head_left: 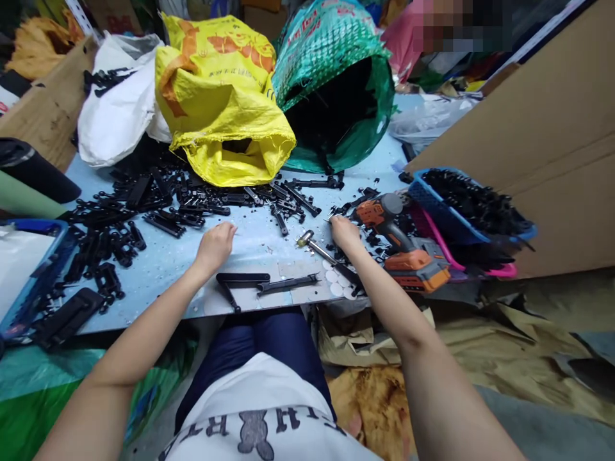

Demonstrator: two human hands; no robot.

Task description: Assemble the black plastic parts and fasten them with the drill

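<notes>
My left hand [216,246] is closed above the blue tabletop, thumb and fingertip pressed together; whatever they pinch is too small to name. To the right, my right hand [344,233] reaches down with bent, closed fingers at the edge of a scatter of small black parts and shiny screws, and its fingertips are partly hidden. Between the hands lies a hammer [321,248] with a metal head and dark handle. Nearer to me, a black folding arm piece [244,280] and a long black bracket [288,283] rest by the table's front edge.
An orange and black cordless drill [394,238] lies right of my right hand. Beyond it stands a blue basket [432,198] heaped with black parts. A yellow sack [225,109], a green sack [384,109] and a white sack [113,128] line the back. Black parts [163,192] cover the left.
</notes>
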